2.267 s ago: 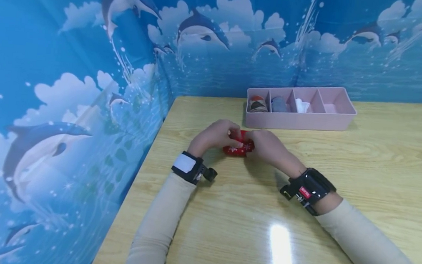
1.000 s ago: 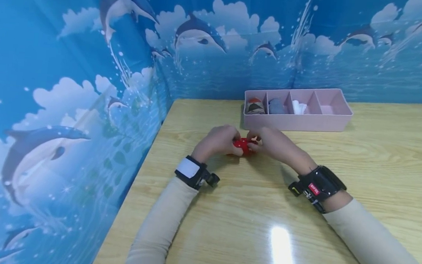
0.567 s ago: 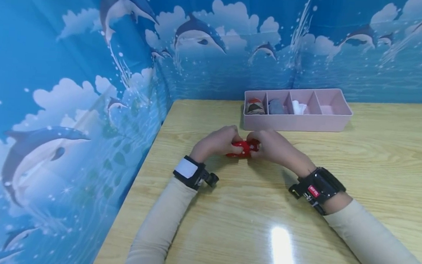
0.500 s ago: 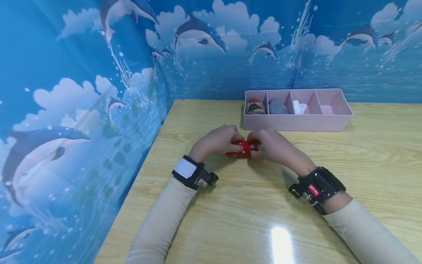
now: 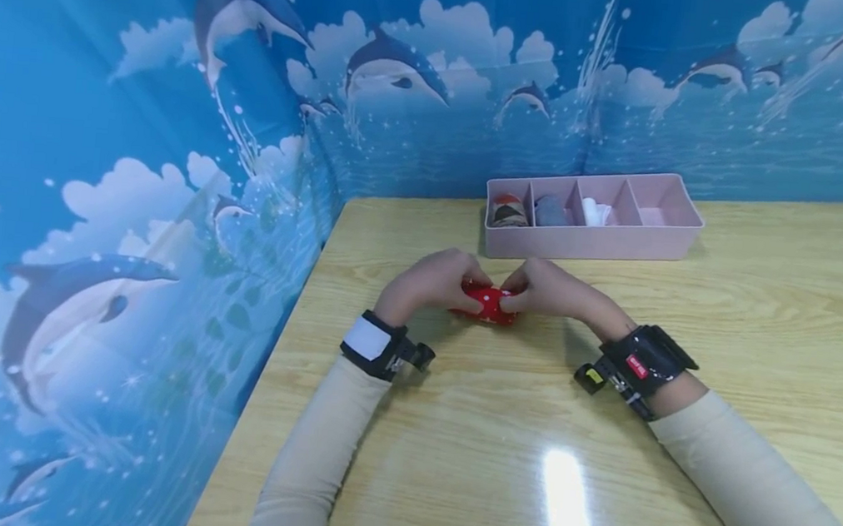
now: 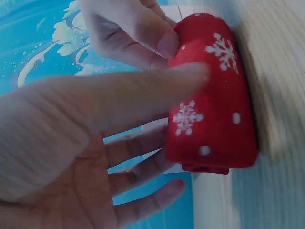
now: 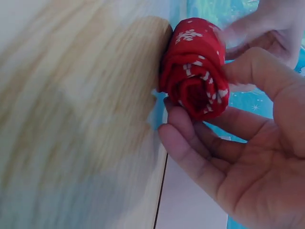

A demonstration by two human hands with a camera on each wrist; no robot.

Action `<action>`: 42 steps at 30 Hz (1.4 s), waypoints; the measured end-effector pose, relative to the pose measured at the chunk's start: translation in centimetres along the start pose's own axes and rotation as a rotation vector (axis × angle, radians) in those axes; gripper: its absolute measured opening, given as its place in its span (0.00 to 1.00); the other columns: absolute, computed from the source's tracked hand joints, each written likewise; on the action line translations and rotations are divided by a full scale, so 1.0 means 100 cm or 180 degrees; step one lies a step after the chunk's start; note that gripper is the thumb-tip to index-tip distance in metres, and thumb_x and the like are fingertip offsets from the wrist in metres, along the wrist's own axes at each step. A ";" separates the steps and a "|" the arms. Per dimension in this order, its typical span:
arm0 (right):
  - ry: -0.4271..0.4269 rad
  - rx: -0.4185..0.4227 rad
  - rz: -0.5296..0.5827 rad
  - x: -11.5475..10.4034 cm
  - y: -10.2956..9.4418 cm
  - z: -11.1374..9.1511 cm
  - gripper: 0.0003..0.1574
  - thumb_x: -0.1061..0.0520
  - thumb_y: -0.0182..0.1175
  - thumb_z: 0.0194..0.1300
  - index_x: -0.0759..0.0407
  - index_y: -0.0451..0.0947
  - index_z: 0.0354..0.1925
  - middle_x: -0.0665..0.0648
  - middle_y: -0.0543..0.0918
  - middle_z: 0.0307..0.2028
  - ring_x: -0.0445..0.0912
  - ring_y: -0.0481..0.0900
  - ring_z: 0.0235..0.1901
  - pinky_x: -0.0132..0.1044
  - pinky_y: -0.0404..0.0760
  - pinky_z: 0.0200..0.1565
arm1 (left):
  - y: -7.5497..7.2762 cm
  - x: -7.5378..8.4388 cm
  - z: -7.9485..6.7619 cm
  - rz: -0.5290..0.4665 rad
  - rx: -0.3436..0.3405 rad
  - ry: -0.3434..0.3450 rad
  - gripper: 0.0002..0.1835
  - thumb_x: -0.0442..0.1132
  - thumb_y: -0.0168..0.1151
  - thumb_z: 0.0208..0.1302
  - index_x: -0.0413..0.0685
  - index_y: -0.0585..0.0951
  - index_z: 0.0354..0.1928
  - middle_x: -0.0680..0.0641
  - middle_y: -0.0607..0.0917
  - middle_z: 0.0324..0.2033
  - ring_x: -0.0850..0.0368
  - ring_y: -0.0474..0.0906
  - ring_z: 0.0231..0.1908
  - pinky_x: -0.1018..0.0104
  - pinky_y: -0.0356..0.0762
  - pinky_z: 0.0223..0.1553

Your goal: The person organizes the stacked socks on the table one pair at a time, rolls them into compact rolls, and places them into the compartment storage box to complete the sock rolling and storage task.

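Observation:
A red sock (image 5: pixel 494 305) with white snowflakes and dots is rolled into a tight bundle at the table's far left. My left hand (image 5: pixel 437 281) pinches its left part, the thumb lying across the roll (image 6: pixel 217 129) in the left wrist view. At the other end my right hand (image 5: pixel 560 290) holds it between thumb and fingers. In the right wrist view the spiral end of the roll (image 7: pixel 194 90) faces the camera, with my right fingertips under it. Some fingers are hidden behind the roll in the head view.
Behind the hands stands a pink divided box (image 5: pixel 592 246). A patterned bundle (image 5: pixel 510 211), a grey bundle (image 5: pixel 550 212) and a white cloth item (image 5: pixel 594 212) lie in separate compartments. A blue dolphin curtain (image 5: pixel 433 130) hangs along the table's left and back edges.
The red sock has gone from a looser, flatter shape to a compact roll. My right hand has turned and shifted slightly right, its thumb now on the front of the roll. The left hand stays on it.

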State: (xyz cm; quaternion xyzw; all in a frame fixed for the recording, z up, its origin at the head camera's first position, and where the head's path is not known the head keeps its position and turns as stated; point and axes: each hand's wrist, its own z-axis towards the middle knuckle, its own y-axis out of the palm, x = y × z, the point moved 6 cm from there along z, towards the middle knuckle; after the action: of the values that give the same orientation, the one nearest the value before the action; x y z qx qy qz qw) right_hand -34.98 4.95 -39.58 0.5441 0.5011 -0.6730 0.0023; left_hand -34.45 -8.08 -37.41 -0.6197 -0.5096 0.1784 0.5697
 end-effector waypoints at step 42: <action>-0.0200 0.0787 -0.0774 -0.033 -0.016 -0.019 0.23 0.58 0.76 0.55 0.63 0.83 0.49 0.59 0.87 0.41 0.50 0.83 0.39 0.45 0.83 0.45 | -0.008 0.010 -0.002 0.0284 0.0801 0.0101 0.23 0.48 0.78 0.53 0.51 0.86 0.50 0.53 0.88 0.40 0.59 0.81 0.40 0.66 0.79 0.43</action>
State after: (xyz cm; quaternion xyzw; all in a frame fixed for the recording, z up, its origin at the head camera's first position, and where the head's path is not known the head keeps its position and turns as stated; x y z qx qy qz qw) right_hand -33.11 5.22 -35.87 0.4542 0.4763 -0.7415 -0.1304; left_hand -34.23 -7.50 -36.32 -0.5681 -0.4460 0.2563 0.6423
